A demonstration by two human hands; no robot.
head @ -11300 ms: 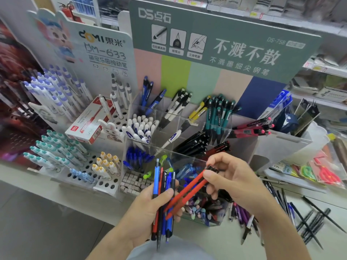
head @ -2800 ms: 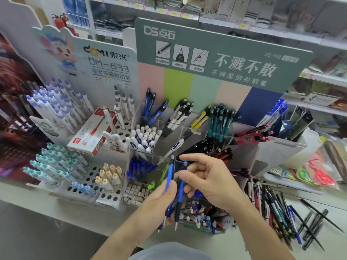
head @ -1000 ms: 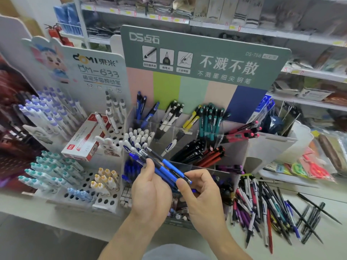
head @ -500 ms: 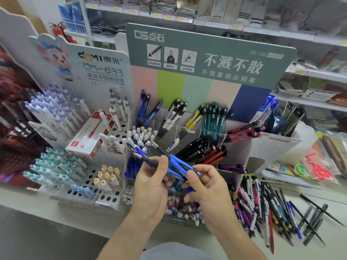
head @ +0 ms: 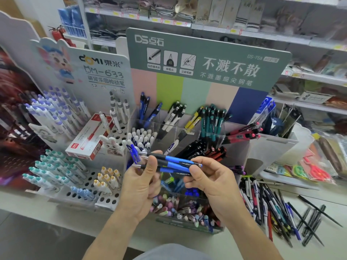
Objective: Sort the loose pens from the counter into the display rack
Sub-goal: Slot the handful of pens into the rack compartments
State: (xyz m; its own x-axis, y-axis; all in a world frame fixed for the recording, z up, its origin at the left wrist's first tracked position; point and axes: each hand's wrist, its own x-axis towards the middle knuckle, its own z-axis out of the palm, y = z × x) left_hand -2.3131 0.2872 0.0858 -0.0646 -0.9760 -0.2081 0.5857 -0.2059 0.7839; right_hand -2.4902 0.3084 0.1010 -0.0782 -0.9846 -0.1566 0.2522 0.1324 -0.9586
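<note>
Both hands, L (head: 139,182) & R (head: 212,180), grip a bundle of blue pens (head: 173,164) held crosswise just in front of the clear display rack (head: 234,147), w/ loose pens (head: 270,205) heaped on the table (head: 328,212) to the right.

The green header board (head: 206,59) reads "DS点石", "不溅不散", "不溅墨细尖钢笔" and "DS-758". The white display card (head: 101,72) reads "DOMI東米" and "DM-633". The blue pens (head: 174,164) carry "AIHAO". A shelf package (head: 202,17) reads "DANCE".
</note>
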